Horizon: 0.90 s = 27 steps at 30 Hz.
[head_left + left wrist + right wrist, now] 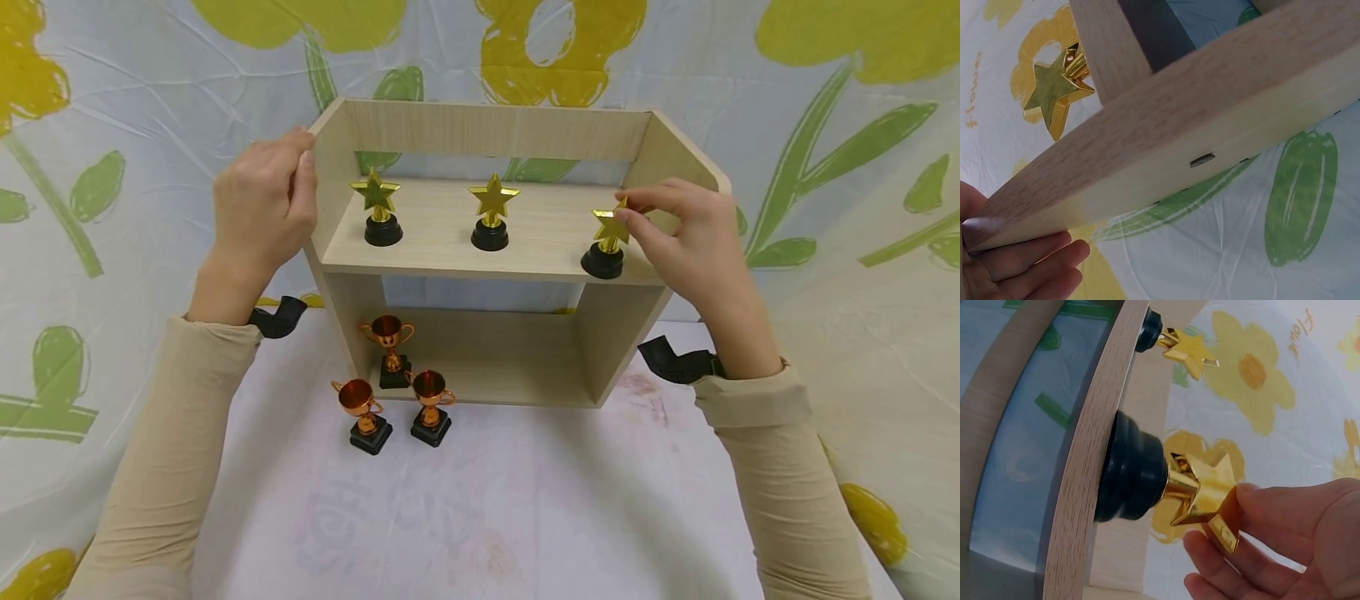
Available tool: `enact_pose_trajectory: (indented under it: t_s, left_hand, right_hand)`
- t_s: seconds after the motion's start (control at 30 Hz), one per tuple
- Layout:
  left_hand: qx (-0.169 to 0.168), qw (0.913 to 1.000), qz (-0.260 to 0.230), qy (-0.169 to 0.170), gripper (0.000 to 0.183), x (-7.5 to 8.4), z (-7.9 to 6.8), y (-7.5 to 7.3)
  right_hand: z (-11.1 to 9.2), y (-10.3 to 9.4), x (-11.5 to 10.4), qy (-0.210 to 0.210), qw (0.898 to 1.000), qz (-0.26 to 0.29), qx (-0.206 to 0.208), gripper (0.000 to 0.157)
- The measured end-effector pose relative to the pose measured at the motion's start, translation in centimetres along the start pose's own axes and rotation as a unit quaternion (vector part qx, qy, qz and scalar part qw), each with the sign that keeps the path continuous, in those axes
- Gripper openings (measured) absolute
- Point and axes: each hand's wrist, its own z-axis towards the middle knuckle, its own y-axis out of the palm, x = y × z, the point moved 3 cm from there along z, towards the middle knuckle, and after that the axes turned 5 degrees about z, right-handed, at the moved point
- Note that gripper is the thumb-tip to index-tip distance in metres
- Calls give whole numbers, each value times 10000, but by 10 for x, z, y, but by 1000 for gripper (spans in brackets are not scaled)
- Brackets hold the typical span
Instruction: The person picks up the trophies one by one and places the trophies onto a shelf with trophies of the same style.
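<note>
The left hand [258, 196], thumb and fingers closed about the edge, grips the left side panel [327, 179] of a wooden shelf unit [495, 131]. Of 3 copper-coloured trophy cups [362, 403], 2 stand on the table [525, 500], 1 in the lower compartment. Of 3 gold star trophies [377, 200] on the upper shelf [435, 237], the rightmost, at the front edge, is pinched by the right hand [686, 237], thumb opposing fingers.

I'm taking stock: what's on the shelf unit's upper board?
A left star trophy and a middle star trophy stand on the upper board; the right hand pinches the right star trophy there. Whatever their bases cover cannot be seen.
</note>
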Motion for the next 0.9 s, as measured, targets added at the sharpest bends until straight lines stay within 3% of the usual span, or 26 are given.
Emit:
enact_pose_trajectory:
  t_s: [0.33,0.67,0.9]
  left_hand:
    - [-42,10000,10,-19,34,1,1,-1]
    - [-31,10000,24,32,34,2,1,0]
    - [-82,9999,64,12,35,2,1,-1]
  right_hand:
    - [2,3,5,619,9970,225,404,20]
    - [2,10,8,751,9935,238,825,20]
    - [4,13,10,939,9912,283,890,22]
